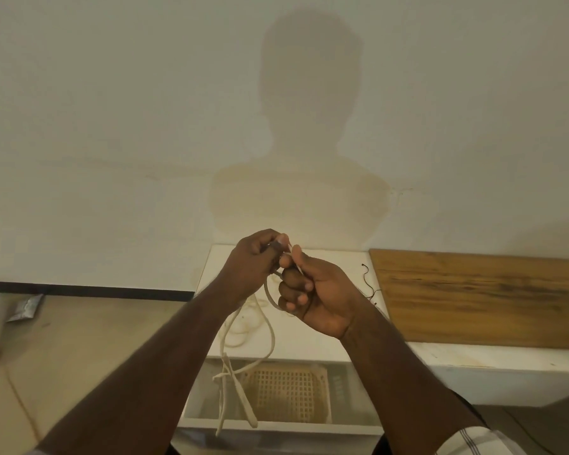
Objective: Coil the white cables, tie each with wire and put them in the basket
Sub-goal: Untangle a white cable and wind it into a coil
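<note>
mid-coil at frame centre: left hand [253,261] and right hand [312,290] both gripping white cable [270,330], tail dangling. loose cables [247,326] on shelf uncoiled, tie wire [368,280] unused, basket [286,394] apparently empty.

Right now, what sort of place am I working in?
Probably a plain room in a home, not a workshop: a bare painted wall, a low white ledge with a wooden board on it, and a tiled floor.

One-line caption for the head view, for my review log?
Both hands, left hand and right hand, grip a white cable above the basket.
</note>
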